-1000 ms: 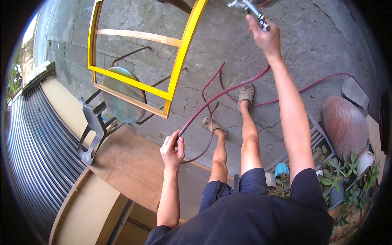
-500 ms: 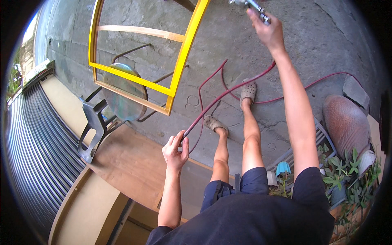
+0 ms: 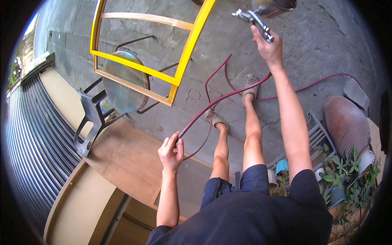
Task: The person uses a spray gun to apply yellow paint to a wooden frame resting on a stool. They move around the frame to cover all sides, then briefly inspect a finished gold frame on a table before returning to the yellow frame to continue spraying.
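Note:
My left hand (image 3: 170, 152) grips the red hose (image 3: 222, 98), which runs diagonally up toward my right arm. My right hand (image 3: 269, 49) is wrapped round a silver spray gun (image 3: 255, 22), raised near the top of the view. Just beyond the gun is a metal cup (image 3: 275, 5), cut off by the edge; I cannot tell if it is attached. A wooden frame (image 3: 185, 57) with yellow-painted front members and bare wood rails leans to my upper left, over a round stool (image 3: 122, 98) with a mottled top. The gun is to the right of the frame, apart from it.
A dark plastic chair (image 3: 92, 122) stands left, on brown boards (image 3: 122, 155) beside a corrugated shutter (image 3: 38, 134). Concrete floor (image 3: 306, 53) lies under me, with hose loops across it. A rusty rounded object (image 3: 343, 122), a concrete block (image 3: 355, 92), a grey rack (image 3: 314, 139) and potted plants (image 3: 339, 179) sit right.
My right hand and gun have lowered slightly, bringing the metal cup into view. My left hand, still on the hose, has shifted a little leftward. The frame appears higher in the picture.

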Available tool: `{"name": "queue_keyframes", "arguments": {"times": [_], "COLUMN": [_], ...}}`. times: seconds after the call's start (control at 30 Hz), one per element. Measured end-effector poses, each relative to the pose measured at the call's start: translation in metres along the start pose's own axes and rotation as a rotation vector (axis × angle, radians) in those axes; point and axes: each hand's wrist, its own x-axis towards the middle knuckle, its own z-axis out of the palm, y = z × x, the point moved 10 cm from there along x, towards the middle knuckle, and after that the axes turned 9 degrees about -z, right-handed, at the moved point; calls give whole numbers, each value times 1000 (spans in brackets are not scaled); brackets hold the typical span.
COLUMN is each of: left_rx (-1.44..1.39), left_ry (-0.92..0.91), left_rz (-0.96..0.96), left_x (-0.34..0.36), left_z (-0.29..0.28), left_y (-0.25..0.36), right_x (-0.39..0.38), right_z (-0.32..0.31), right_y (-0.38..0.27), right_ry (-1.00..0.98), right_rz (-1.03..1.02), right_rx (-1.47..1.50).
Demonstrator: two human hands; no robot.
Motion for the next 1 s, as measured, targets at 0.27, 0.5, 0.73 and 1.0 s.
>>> {"name": "queue_keyframes", "arguments": {"times": [0.27,0.5,0.73,1.0], "left_rx": [49,77,105,129], "left_ry": [25,52,58,70], "left_rz": [3,-3,-32,-45], "left_x": [-32,-53,-67,-73], "left_z": [-19,-36,-49,-57], "left_y": [-37,-56,-78,-91], "right_x": [-82,-132,-172,-227], "right_z": [29,51,73,95], "right_y": [-34,-65,-87,-96], "right_ry": [-191,-292,-358,-478], "right_rz": [86,106,44,142], "right_rx": [81,74,143,177]}}
